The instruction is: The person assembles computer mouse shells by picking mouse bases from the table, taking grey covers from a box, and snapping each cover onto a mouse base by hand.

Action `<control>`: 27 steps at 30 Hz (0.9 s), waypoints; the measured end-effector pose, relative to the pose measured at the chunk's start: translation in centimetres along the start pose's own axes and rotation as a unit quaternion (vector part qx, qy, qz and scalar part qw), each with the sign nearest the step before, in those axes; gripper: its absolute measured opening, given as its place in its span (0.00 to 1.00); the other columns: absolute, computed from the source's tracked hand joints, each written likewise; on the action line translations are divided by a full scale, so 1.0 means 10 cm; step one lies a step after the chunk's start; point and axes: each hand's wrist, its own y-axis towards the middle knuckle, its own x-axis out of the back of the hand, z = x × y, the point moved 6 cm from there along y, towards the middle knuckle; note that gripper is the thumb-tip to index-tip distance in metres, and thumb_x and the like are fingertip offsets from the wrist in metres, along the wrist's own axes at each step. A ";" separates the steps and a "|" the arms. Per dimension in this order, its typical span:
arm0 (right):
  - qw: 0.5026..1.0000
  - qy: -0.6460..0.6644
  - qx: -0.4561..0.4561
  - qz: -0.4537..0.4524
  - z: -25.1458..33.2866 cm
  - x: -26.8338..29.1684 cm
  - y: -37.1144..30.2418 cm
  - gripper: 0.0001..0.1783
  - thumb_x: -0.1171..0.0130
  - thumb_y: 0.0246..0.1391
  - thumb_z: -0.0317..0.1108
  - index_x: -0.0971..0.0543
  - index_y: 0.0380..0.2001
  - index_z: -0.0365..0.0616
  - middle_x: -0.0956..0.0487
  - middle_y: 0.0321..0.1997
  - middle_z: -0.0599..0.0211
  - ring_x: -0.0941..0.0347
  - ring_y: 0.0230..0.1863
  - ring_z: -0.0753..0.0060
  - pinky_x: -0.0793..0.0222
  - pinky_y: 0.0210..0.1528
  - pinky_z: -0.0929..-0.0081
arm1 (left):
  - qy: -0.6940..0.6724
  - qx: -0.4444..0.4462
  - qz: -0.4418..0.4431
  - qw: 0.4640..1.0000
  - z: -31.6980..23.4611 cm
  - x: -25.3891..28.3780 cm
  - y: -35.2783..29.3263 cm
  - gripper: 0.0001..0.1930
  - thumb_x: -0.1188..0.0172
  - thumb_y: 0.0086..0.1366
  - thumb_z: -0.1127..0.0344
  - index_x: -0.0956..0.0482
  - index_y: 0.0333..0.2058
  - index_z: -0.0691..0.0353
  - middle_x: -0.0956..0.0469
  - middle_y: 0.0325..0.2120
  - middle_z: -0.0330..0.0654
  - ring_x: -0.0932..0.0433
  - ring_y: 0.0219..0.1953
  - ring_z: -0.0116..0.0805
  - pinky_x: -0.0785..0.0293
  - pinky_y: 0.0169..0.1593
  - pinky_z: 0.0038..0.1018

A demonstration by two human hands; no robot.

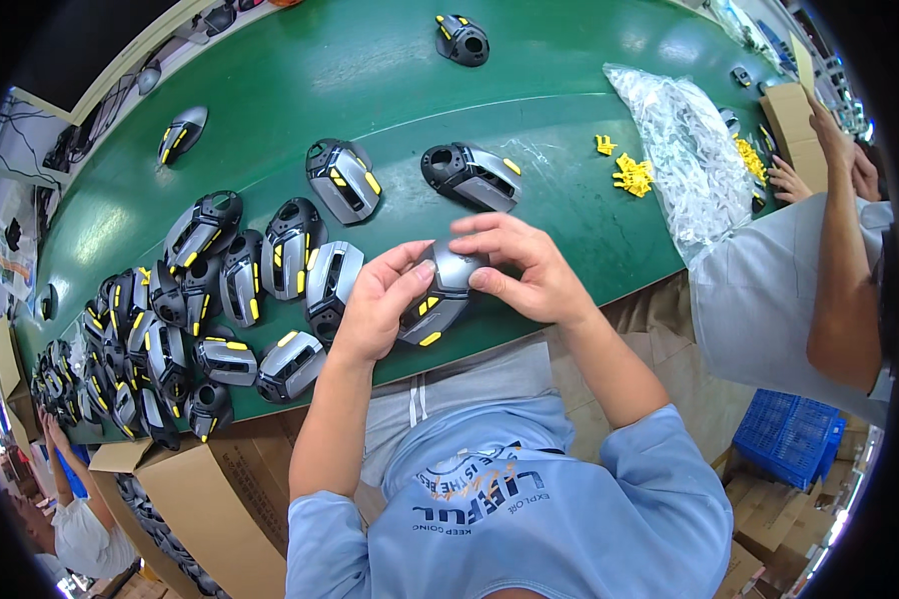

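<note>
Between my two hands, over the near edge of the green table, is a grey and black computer mouse shell (455, 270) with yellow side pieces. My left hand (382, 304) pinches it at its left side, thumb on top. My right hand (524, 268) grips its right upper end, thumb and fingers bent around the grey curve. What lies under the shell is hidden. Close to my left hand sits another mouse shell (332, 283). Two more, a left shell (345, 180) and a right shell (472, 176), rest just beyond my hands.
Several mouse shells (160, 344) crowd the left of the green table (539, 110). Small yellow parts (631, 176) lie beside a clear plastic bag of pale pieces (684, 150). A co-worker's arm (839, 270) is at right, above a blue crate (787, 436). A cardboard box (215, 499) stands lower left.
</note>
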 end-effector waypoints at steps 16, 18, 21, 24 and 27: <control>0.973 0.067 0.040 -0.217 -0.04 -0.09 -0.03 0.25 0.54 0.70 0.39 0.25 0.21 0.34 0.25 0.19 0.61 0.29 0.21 0.72 0.35 0.26 0.72 | 0.509 -0.371 -0.047 0.775 -0.19 -0.61 -0.27 0.17 0.35 0.53 0.73 0.23 0.42 0.68 0.21 0.33 0.50 0.22 0.33 0.47 0.24 0.40 0.36; 0.967 0.055 0.035 -0.247 -0.06 -0.07 -0.01 0.30 0.58 0.72 0.43 0.26 0.18 0.34 0.26 0.17 0.61 0.31 0.18 0.71 0.37 0.24 0.72 | 0.461 -0.324 -0.045 0.825 -0.13 -0.47 -0.19 0.13 0.36 0.55 0.73 0.24 0.39 0.68 0.21 0.36 0.50 0.23 0.35 0.45 0.25 0.44 0.35; 0.975 0.031 0.061 -0.213 -0.09 -0.07 0.04 0.34 0.62 0.72 0.48 0.28 0.17 0.36 0.27 0.16 0.62 0.32 0.17 0.69 0.39 0.23 0.70 | 0.420 -0.300 -0.035 0.856 0.05 -0.48 -0.17 0.13 0.37 0.56 0.73 0.26 0.40 0.69 0.21 0.36 0.52 0.22 0.36 0.44 0.25 0.44 0.34; 0.974 0.040 0.050 -0.218 -0.15 -0.07 0.11 0.42 0.70 0.72 0.59 0.31 0.13 0.37 0.34 0.13 0.67 0.39 0.17 0.75 0.46 0.21 0.73 | 0.466 -0.362 -0.099 0.801 0.07 -0.63 -0.23 0.14 0.39 0.60 0.73 0.28 0.43 0.71 0.21 0.35 0.54 0.20 0.34 0.45 0.24 0.41 0.35; 0.971 0.043 0.025 -0.233 -0.10 0.04 0.21 0.45 0.74 0.71 0.65 0.33 0.13 0.39 0.36 0.14 0.70 0.41 0.19 0.77 0.47 0.23 0.73 | 0.480 -0.357 -0.132 0.791 0.01 -0.73 -0.16 0.12 0.37 0.63 0.71 0.27 0.42 0.70 0.21 0.34 0.49 0.20 0.32 0.38 0.24 0.39 0.31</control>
